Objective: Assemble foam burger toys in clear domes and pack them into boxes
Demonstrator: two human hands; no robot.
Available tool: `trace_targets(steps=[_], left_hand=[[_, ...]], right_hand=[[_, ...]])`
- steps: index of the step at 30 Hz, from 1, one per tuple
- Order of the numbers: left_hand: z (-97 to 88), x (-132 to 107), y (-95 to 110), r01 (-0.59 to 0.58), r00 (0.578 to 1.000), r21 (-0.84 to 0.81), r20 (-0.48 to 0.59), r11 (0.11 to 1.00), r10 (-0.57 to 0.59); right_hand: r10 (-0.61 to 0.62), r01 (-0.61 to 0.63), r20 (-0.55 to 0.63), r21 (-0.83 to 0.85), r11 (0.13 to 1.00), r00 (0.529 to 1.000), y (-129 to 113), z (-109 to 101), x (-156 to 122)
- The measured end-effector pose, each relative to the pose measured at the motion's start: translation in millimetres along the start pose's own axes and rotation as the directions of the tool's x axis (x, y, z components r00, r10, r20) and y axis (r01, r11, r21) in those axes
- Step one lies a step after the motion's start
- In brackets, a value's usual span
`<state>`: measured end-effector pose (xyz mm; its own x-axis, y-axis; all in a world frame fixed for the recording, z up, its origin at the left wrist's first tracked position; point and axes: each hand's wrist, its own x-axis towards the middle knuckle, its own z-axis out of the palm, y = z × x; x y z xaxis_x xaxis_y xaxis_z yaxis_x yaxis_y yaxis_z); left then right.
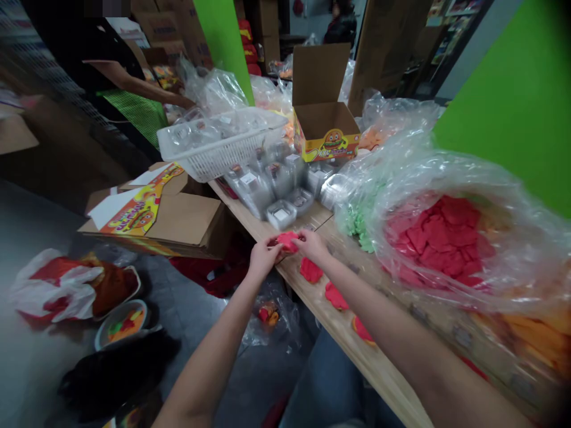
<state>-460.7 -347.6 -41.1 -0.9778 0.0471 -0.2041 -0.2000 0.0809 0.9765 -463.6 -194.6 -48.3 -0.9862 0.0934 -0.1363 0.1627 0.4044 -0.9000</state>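
Observation:
A soft red piece with a wavy edge (288, 241) is pinched at the table's edge between my left hand (263, 258) and my right hand (314, 247). My left fingers are closed on its left side, my right fingers on its right side. Along the wooden table's (328, 284) edge lies a row of similar red pieces (311, 270), the nearest with some yellow showing under the red. Just beyond my hands stands a small clear plastic tub (281, 214), in front of stacked clear tubs (254, 190).
An open plastic bag of red pieces (439, 238) lies on the right, beside green pieces (363, 217). A white basket (209, 156) and an open burger-printed box (331, 139) stand behind. Flattened cartons (190, 217) are at left. A co-worker's arm (138, 83) reaches in behind the basket.

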Motion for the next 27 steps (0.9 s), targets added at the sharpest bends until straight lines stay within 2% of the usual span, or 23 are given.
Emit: trace_targets(steps=[2,4,8,10,12,14,15,17,20,22,25,27], left_hand=[[-3.1,6.8,-4.6,-0.108,0.990,0.130,-0.074,0.986,0.118],[-6.4,6.0,-9.5,-0.201,0.968,0.241,-0.097,0.949,0.230],[-12.2,-6.2,-19.7,-0.318,0.932,0.380,-0.044,0.869,0.360],[-14.7,-10.2,-24.2,-0.343,0.919,0.425,-0.032,0.838,0.392],[-16.9,-11.0,-27.7,-0.357,0.908,0.461,-0.032,0.813,0.417],[-18.3,-10.2,-29.7,-0.371,0.900,0.491,-0.017,0.788,0.435],[-18.7,-9.6,-30.1,-0.382,0.897,0.504,0.000,0.775,0.442],[-18.5,-8.7,-29.2,-0.407,0.890,0.525,0.043,0.748,0.454],[-15.6,-6.5,-24.4,-0.461,0.871,0.545,0.128,0.700,0.474],[-12.0,-2.8,-19.8,-0.528,0.838,0.585,0.246,0.615,0.486],[-5.1,5.0,-13.9,-0.620,0.779,0.644,0.435,0.449,0.452],[-0.9,9.3,-12.3,-0.641,0.763,0.665,0.494,0.384,0.417]], right_hand=[[-0.045,0.037,-0.059,-0.126,0.991,0.997,0.8,3.9,8.3],[-0.092,0.071,-0.091,-0.218,0.973,0.992,2.7,4.3,10.6],[-0.170,0.131,-0.096,-0.321,0.938,0.981,1.1,-4.3,10.4],[-0.253,0.180,-0.129,-0.412,0.893,0.959,-3.5,-7.5,10.6],[-0.377,0.253,-0.097,-0.588,0.768,0.921,-8.0,-5.8,9.1],[-0.455,0.330,0.027,-0.725,0.604,0.890,-9.7,0.1,4.4],[-0.461,0.364,0.090,-0.751,0.551,0.883,-9.1,3.5,0.8],[-0.454,0.408,0.166,-0.757,0.510,0.875,-5.7,7.8,-7.4],[-0.445,0.419,0.186,-0.751,0.509,0.876,1.9,1.8,-18.1],[-0.441,0.417,0.180,-0.740,0.528,0.879,6.5,-9.4,-21.7],[-0.415,0.353,0.112,-0.743,0.569,0.903,12.2,-26.0,-23.0],[-0.385,0.285,0.059,-0.776,0.563,0.921,15.7,-31.3,-23.2]])
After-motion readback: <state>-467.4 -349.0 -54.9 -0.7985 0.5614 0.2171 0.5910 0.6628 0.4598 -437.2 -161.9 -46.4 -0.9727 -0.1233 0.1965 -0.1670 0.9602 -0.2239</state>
